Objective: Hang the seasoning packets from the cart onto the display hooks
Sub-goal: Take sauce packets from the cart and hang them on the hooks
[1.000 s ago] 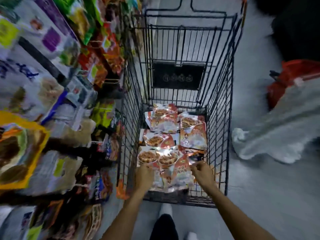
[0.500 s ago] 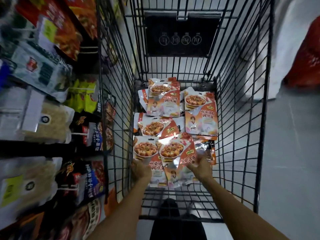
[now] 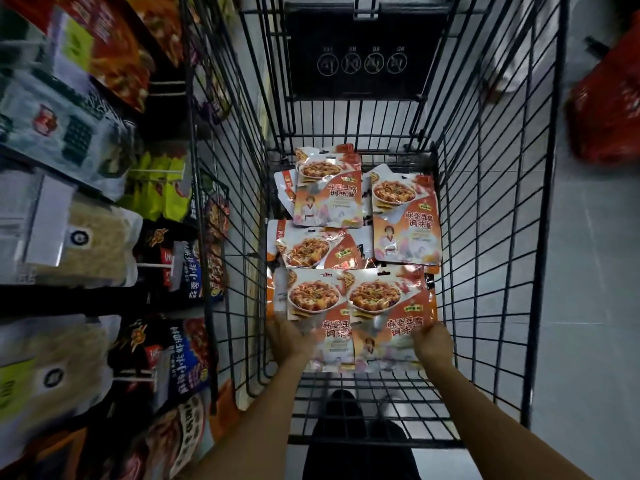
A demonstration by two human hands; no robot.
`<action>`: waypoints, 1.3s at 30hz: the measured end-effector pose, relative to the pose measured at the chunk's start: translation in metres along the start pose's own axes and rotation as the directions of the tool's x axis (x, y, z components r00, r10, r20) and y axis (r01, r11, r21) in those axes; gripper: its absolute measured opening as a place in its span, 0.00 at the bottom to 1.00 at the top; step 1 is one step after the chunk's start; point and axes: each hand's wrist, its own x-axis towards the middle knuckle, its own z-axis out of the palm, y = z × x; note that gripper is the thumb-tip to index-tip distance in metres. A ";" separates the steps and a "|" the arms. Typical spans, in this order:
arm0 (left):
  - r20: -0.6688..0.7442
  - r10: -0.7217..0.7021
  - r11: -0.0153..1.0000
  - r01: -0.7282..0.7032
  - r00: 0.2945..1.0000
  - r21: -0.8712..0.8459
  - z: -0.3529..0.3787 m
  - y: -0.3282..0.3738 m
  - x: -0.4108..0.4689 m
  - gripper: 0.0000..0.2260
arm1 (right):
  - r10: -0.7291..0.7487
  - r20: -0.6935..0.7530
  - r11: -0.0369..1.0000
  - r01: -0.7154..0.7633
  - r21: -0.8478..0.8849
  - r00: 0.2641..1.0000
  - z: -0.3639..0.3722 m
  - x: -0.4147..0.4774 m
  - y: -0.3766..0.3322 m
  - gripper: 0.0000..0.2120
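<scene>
Several orange seasoning packets with a dish picture lie in the black wire cart [image 3: 485,237]. Both arms reach down into it. My left hand [image 3: 289,337] grips the lower left edge of the nearest left packet [image 3: 313,306]. My right hand [image 3: 431,342] grips the lower right corner of the nearest right packet [image 3: 386,306], which overlaps the left one. More packets [image 3: 405,216] lie farther back on the cart floor. White display hooks [image 3: 152,265] stick out of the shelf on the left, among hanging bags.
The shelf on the left is packed with hanging bags [image 3: 93,244] close against the cart's side. A black sign plate [image 3: 363,57] hangs at the cart's far end. A red basket or bag [image 3: 609,109] sits on the grey floor at the right.
The view has dropped closer into the cart. Both hands have slid outward to the packets' lower edges, and the two nearest packets now lie flatter, side by side.
</scene>
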 end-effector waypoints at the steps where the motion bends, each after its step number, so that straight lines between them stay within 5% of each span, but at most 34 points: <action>1: -0.004 0.008 1.000 -0.008 1.000 0.014 0.001 -0.001 0.000 0.27 | 0.035 0.013 0.998 -0.036 0.047 0.999 -0.001 0.001 0.002 0.08; 9: 0.152 -0.019 0.963 0.059 0.988 -0.261 -0.002 -0.005 0.006 0.19 | 0.065 0.234 0.969 -0.118 0.218 0.970 -0.010 -0.006 -0.003 0.15; 15: 0.144 -0.030 0.969 0.064 0.989 -0.238 -0.001 -0.001 0.002 0.23 | 0.030 0.429 0.912 -0.201 0.358 0.903 -0.025 -0.015 -0.008 0.11; 24: 0.033 0.071 0.986 -0.065 0.997 -0.153 -0.006 0.013 -0.015 0.14 | -0.097 0.442 0.873 -0.137 0.469 0.892 -0.040 -0.022 -0.010 0.07; 31: 0.019 0.271 0.911 -0.250 0.962 -0.327 -0.048 0.046 -0.043 0.08 | -0.221 0.420 0.835 -0.052 0.547 0.880 -0.079 -0.039 -0.046 0.11; 34: -0.069 0.283 0.867 -0.286 0.957 -0.407 -0.081 0.059 -0.060 0.15 | -0.338 0.433 0.800 0.013 0.599 0.835 -0.108 -0.057 -0.072 0.14; 39: -0.241 0.288 0.739 -0.375 0.927 -0.560 -0.145 0.069 -0.111 0.06 | -0.536 0.391 0.759 0.223 0.612 0.748 -0.163 -0.106 -0.116 0.21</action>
